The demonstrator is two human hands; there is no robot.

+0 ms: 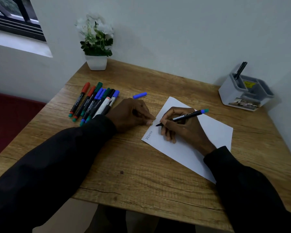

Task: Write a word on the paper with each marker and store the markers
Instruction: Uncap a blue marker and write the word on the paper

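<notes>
Wooden table (141, 174) carries a white sheet of paper (213, 132), turned at a slant. The right hand (183, 126) rests on it and pinches a black marker (183, 116) between thumb and first fingers, close to the tip. The marker's long axis runs low across the sheet, tip pointing left at the paper's near-left edge, blue end up and right. A written word (149, 135) sits by the left corner. The left hand (133, 113), fingers curled under and holding nothing, rests just beside that edge. A loose blue cap (139, 95) lies behind it, a row of capped markers (94, 101) further left. A grey organizer (242, 96) stands far right, a potted plant (96, 41) at the back.
</notes>
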